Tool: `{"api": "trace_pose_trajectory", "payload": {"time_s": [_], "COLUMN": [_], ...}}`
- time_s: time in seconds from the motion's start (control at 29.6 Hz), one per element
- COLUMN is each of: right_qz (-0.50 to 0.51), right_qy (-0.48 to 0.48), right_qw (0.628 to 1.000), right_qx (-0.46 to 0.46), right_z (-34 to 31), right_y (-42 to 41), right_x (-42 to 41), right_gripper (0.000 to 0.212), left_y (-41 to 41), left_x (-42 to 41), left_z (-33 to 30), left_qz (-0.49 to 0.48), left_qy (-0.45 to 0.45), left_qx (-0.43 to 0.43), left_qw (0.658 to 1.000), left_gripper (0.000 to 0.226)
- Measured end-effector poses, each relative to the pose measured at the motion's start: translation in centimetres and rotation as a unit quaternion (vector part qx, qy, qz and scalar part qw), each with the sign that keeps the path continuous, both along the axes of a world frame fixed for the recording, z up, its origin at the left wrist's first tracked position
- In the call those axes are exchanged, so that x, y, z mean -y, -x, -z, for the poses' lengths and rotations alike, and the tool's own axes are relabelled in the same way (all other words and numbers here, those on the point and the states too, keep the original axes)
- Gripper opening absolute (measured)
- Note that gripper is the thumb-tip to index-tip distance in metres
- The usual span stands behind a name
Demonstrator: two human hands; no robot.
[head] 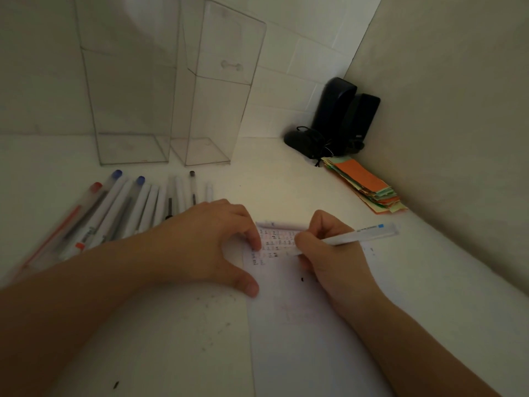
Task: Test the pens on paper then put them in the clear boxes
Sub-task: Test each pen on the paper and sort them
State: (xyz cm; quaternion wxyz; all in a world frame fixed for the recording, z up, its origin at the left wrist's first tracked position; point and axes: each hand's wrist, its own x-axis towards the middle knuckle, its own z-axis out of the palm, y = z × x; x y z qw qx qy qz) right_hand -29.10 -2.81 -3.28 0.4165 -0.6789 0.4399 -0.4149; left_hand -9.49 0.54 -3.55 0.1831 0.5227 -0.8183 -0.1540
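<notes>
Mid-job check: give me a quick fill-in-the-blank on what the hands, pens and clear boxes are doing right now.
1. The right hand grips a white ____ and writes on the paper.
2. The left hand presses its fingers on the paper's ____ edge.
3. The two clear boxes stand upright and hold ____ pens.
4. The row of pens lies on the table to the ____ of the paper.

Missing words: pen; left; no; left

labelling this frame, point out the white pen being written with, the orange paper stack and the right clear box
white pen [357, 234], head view, mid barrel
orange paper stack [361, 178], head view, top sheet
right clear box [213, 110], head view, front wall
</notes>
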Motion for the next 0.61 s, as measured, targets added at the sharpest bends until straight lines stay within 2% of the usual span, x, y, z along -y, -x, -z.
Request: {"api": "trace_pose_trajectory", "payload": {"time_s": [0.17,0.41,0.51,0.61], "right_qz": [-0.012,-0.025,-0.018,-0.013], "right_qy": [0.02,0.018,0.027,0.049], "right_qw": [1.0,0.999,0.999,0.997], "right_qx": [-0.011,-0.03,-0.042,-0.062], "right_z": [0.16,-0.16,0.07,0.43], "right_y": [-0.17,-0.78,-0.96,-0.9], "right_x": [-0.09,-0.04,0.1,0.1], "right_gripper": [0.024,0.025,0.017,0.021], "left_y": [0.09,0.44,0.58,0.48], "left_x": [0.04,0.06,0.02,0.1], "left_z": [-0.04,-0.35,-0.49,-0.27], "left_qz": [-0.003,-0.008,-0.014,-0.006], "left_qy": [-0.003,-0.011,-0.015,-0.003], "left_qx": [0.004,0.02,0.021,0.019], "left_qw": [1.0,1.0,1.0,1.0], "left_gripper": [0.051,0.05,0.052,0.052]}}
